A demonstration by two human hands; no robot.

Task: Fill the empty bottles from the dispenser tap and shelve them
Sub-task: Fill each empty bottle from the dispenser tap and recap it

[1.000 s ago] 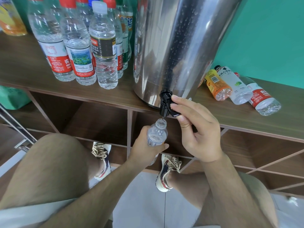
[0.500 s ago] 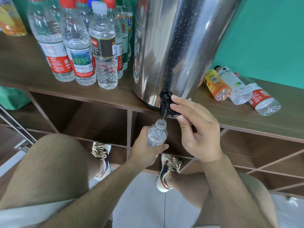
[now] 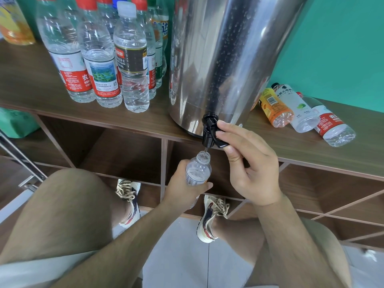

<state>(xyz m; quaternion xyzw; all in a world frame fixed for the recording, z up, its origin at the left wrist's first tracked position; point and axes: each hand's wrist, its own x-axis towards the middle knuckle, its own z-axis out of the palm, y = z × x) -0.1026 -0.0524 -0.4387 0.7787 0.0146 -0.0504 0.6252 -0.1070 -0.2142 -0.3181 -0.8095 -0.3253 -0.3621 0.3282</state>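
Head: left grip (image 3: 182, 189) holds bottle (image 3: 197, 172) under tap (image 3: 208, 132); right grip (image 3: 252, 165) pinches lever (image 3: 222, 144); 3 bottles (image 3: 304, 110) lie beside dispenser (image 3: 218, 59).

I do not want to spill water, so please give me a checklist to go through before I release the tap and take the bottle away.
1. Mouth of the bottle under the tap: ok.
2. Left hand grips the bottle: ok.
3. Right hand pinches the tap: ok.
4. Water level in the bottle: cannot tell, clear and partly covered.
5. Loose cap within reach: cannot tell, none in view.
6. Bare room on the shelf beside the standing bottles: ok.
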